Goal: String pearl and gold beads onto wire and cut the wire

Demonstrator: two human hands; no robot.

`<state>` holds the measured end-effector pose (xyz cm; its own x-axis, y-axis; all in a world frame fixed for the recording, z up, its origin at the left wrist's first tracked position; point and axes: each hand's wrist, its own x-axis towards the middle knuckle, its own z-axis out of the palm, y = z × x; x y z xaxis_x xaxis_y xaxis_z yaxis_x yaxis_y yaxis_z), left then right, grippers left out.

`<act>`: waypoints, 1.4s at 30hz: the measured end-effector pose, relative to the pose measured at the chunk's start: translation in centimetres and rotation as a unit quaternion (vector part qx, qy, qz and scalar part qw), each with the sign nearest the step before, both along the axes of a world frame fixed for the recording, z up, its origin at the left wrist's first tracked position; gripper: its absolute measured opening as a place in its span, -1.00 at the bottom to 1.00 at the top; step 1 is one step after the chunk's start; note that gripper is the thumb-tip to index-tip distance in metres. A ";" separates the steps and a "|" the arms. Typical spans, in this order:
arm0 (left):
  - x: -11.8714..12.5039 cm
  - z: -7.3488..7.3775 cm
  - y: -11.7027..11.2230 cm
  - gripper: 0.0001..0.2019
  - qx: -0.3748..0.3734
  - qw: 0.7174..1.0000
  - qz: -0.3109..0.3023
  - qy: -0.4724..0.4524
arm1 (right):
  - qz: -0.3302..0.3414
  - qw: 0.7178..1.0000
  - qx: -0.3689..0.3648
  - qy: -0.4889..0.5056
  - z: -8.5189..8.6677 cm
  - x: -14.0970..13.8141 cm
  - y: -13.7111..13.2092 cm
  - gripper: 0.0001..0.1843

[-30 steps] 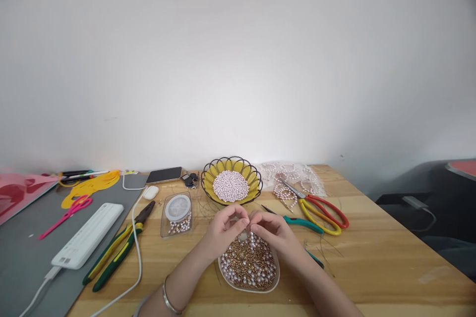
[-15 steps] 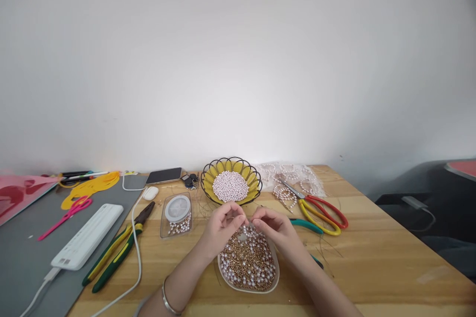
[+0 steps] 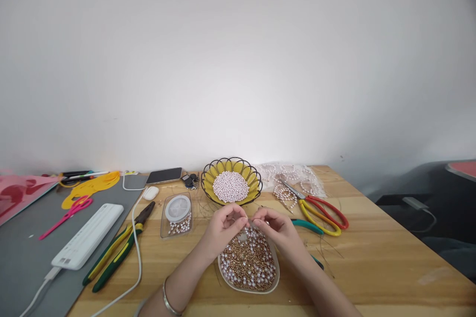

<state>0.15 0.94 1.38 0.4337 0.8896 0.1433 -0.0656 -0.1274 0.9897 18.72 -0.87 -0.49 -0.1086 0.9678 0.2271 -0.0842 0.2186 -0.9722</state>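
Left hand [image 3: 223, 230], right hand [image 3: 278, 230]: fingertips pinched, nearly meeting; can't tell what's gripped, if anything. Poised over white rounded tray [image 3: 250, 291] of gold and pale-pink pearly beads [image 3: 246, 263], presumably to catch drops; yellow black-rimmed basket [image 3: 254, 180] just beyond

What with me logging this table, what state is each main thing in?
Left hand: grip pinched closed.
Right hand: grip pinched closed; anything held is too small to identify.
Bead tray: filled with gold and pale beads.
Yellow basket: part-filled with pale beads.
Clear box: holding spool and beads.
Phone: face up, screen dark.
White power block: cable plugged in.
Pink scissors: apparently closed.
Red-and-yellow scissors: handles apart.
Pliers: handles apart.
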 end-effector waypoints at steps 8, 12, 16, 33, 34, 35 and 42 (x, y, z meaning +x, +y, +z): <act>0.0 0.0 -0.1 -0.70 0.007 1.000 -0.003 -0.002 | -0.006 0.999 0.016 -0.045 -0.3 0.0 0.0 -0.60; 0.1 -0.2 0.0 -0.68 0.013 1.000 -0.014 -0.016 | -0.011 0.998 0.025 -0.065 -0.3 -0.1 -0.1 -0.68; 0.0 -0.1 0.0 -0.66 0.056 0.998 -0.010 -0.007 | -0.012 0.996 0.036 -0.079 -0.3 -0.2 -0.1 -0.71; -0.1 -0.2 0.1 -0.65 0.080 0.997 0.009 -0.005 | 0.023 0.991 0.054 -0.122 0.3 -0.4 -0.4 -0.77; -0.1 -0.2 0.1 -0.66 0.081 0.997 0.011 -0.006 | 0.025 0.990 0.057 -0.123 0.3 -0.4 -0.5 -0.77; -0.2 -0.2 0.2 -0.67 0.079 0.997 0.012 -0.009 | 0.028 0.990 0.059 -0.123 0.3 -0.4 -0.5 -0.77; -0.3 0.3 0.1 -0.69 0.055 0.998 0.016 -0.007 | 0.029 0.992 0.059 -0.107 0.1 -0.4 -0.5 -0.75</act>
<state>-0.11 1.03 1.70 0.4030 0.8812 0.2471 -0.0729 -0.2383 0.9685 18.32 -1.40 -0.34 -0.2210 0.9270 0.3032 0.1062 0.3319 -0.9373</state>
